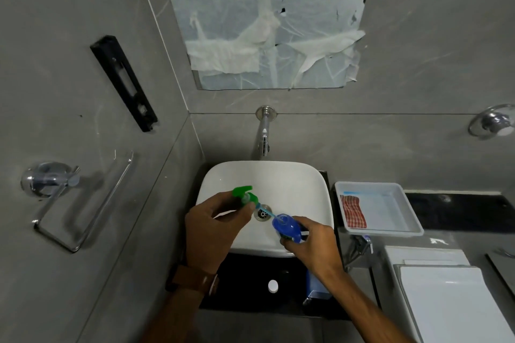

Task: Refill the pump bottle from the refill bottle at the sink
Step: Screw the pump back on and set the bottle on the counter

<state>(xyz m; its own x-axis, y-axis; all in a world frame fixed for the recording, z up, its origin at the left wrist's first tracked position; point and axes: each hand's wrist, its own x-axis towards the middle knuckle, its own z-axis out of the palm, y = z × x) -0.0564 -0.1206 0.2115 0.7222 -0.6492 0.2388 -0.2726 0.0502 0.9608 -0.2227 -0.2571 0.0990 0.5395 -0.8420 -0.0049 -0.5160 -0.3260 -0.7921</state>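
Both hands grip: left (216,227) green pump (245,194), right (313,243) blue bottle (287,227); labels unreadable

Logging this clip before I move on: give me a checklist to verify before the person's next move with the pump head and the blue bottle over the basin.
1. Green plastic pump head held in the left hand: ok.
2. Its thin dip tube clear of the bottle neck: cannot tell; the tip sits right at the opening.
3. Blue translucent pump bottle held steady by the right hand: ok.
4. Bottle and pump above the white ceramic basin, so drips land inside: ok.
5. Refill bottle within reach: cannot tell; none is clearly visible.
6. Wall tap off: ok, no water is running.
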